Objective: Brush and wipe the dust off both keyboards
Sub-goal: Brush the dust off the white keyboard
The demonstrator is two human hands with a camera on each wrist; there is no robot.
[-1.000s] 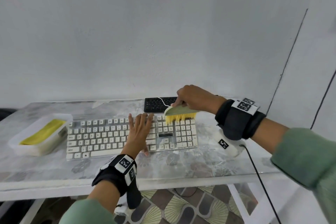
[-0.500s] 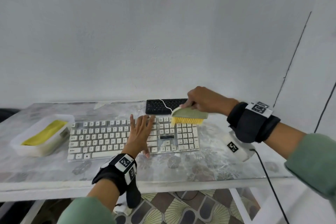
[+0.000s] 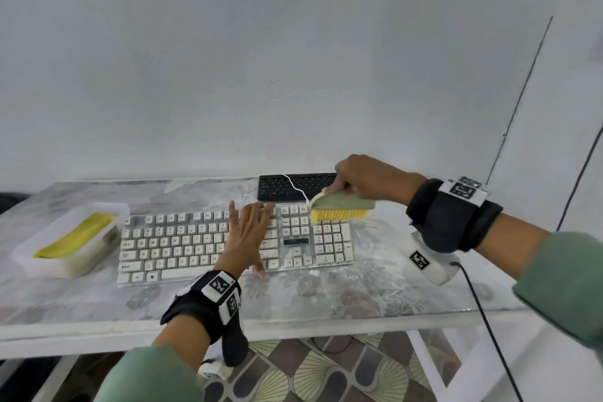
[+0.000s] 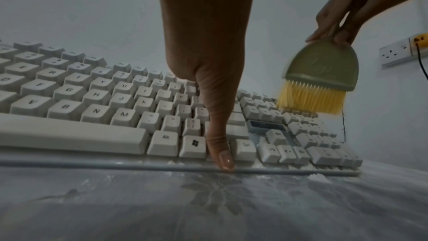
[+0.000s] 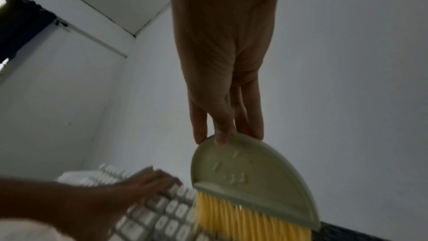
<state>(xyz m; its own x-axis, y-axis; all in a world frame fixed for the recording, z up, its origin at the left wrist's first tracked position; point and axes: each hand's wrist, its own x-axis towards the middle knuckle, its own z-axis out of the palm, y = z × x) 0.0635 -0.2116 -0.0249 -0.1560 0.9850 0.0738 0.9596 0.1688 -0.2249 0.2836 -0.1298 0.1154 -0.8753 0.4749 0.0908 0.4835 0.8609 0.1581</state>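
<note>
A white keyboard (image 3: 182,245) lies across the middle of the table, with a smaller black keyboard (image 3: 287,188) behind its right end. My left hand (image 3: 249,228) lies flat on the white keys, fingers straight, thumb (image 4: 222,158) down at the front edge. My right hand (image 3: 365,179) pinches the top of a green brush (image 3: 342,204) with yellow bristles (image 4: 310,98) over the number pad's back rows. In the right wrist view the brush (image 5: 245,175) hangs below my fingertips, above the keys. White dust (image 4: 319,178) lies by the keyboard's front right corner.
A white tray (image 3: 42,254) holding a yellow cloth (image 3: 76,235) stands at the table's left. A white cable (image 3: 295,188) runs over the black keyboard. The wall stands close behind the table. A wall socket (image 4: 398,52) with a black cord sits at the right.
My right hand has carried the brush rightward along the white keyboard's back rows, from the middle key block to the number pad. The left hand has stayed flat on the keys.
</note>
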